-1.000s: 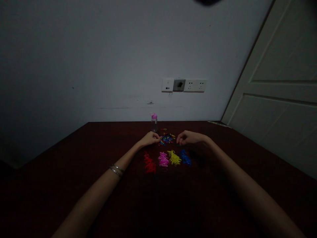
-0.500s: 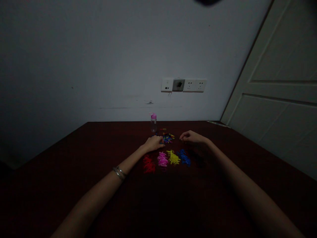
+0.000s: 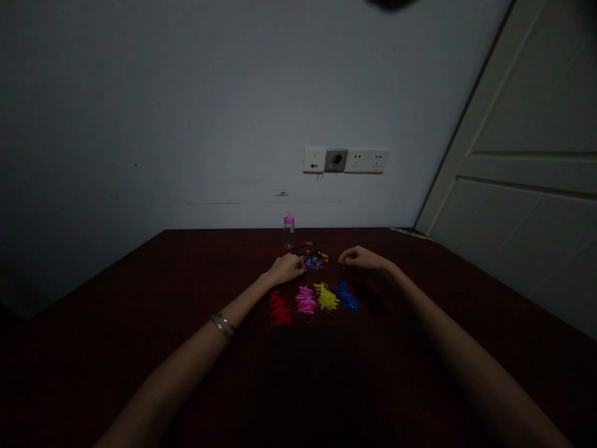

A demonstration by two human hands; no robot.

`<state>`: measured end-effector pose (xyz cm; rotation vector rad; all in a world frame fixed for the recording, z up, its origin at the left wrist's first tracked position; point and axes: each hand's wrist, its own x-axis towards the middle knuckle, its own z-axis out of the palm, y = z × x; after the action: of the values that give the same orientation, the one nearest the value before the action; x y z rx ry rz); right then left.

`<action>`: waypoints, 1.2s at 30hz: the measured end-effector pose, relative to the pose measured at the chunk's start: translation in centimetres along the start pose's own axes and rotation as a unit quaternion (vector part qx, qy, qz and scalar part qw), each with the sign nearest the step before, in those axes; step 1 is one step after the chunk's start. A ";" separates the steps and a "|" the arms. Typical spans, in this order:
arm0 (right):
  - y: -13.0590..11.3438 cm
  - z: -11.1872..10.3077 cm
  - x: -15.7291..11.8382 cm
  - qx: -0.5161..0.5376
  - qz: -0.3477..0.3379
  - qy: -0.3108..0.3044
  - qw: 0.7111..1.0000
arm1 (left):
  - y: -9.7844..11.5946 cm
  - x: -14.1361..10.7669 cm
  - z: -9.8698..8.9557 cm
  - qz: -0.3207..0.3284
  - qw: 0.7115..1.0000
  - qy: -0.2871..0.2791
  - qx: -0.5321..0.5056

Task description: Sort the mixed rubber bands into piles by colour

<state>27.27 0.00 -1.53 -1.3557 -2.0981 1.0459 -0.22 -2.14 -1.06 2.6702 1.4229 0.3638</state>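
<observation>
A mixed pile of small coloured bands (image 3: 316, 259), like rubber bands, lies between my two hands. My left hand (image 3: 286, 268) rests at its left edge, palm down and fingers curled; anything in them is hidden. To the right of the pile, my right hand (image 3: 361, 257) hovers or rests with its fingertips drawn together, and I cannot make out anything in them. Nearer to me lie sorted heaps in a row: red bands (image 3: 280, 310), pink bands (image 3: 306, 300), yellow bands (image 3: 327, 297) and blue bands (image 3: 347, 297).
Behind the mixed pile stands a clear bottle (image 3: 289, 233) with a pink cap. The dark reddish table (image 3: 209, 261) meets a pale wall with a row of sockets (image 3: 345, 160). A white panelled door (image 3: 522, 174) is at the right.
My left hand has drawn back slightly to the left, showing more of the mixed pile. The right hand looks nearly still. No heap has visibly changed.
</observation>
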 end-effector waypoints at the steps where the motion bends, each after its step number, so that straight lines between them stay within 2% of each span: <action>1: 0.0 0.0 0.0 -0.001 0.003 -0.001 1.000 | -0.1 0.0 0.0 0.000 1.000 0.003 -0.011; 9: 0.3 -0.6 0.1 -0.011 0.001 -0.011 1.000 | -0.6 0.7 -0.3 0.014 0.990 0.040 -0.134; 12: 0.4 -0.7 0.1 0.001 0.000 -0.001 1.000 | -0.1 1.0 -0.4 0.033 0.983 0.039 -0.177; 19: 0.1 -0.4 -0.1 -0.012 -0.001 0.019 1.000 | 4.0 1.1 0.3 0.127 0.973 -0.027 -0.192; 22: 0.0 -0.5 -0.1 -0.026 -0.008 0.016 1.000 | 5.7 1.5 0.7 0.156 0.969 -0.037 -0.190; 27: 0.3 -0.7 -0.2 -0.030 -0.002 0.013 0.999 | 7.0 2.4 1.2 0.183 0.963 -0.060 -0.189; 31: 0.3 -0.7 -0.2 -0.032 0.005 0.010 0.999 | 5.8 3.1 1.2 0.170 0.960 -0.050 -0.215; 33: 0.2 -0.7 -0.3 -0.035 0.012 0.016 0.999 | 3.9 3.4 0.8 0.135 0.961 -0.025 -0.241; 36: 0.1 -0.8 -0.3 -0.045 0.018 0.021 0.999 | -0.2 3.4 0.1 0.056 0.959 0.028 -0.275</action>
<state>28.00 0.03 -1.16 -1.4503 -2.1207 0.9391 1.42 0.81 -0.63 2.2940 0.9908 0.7278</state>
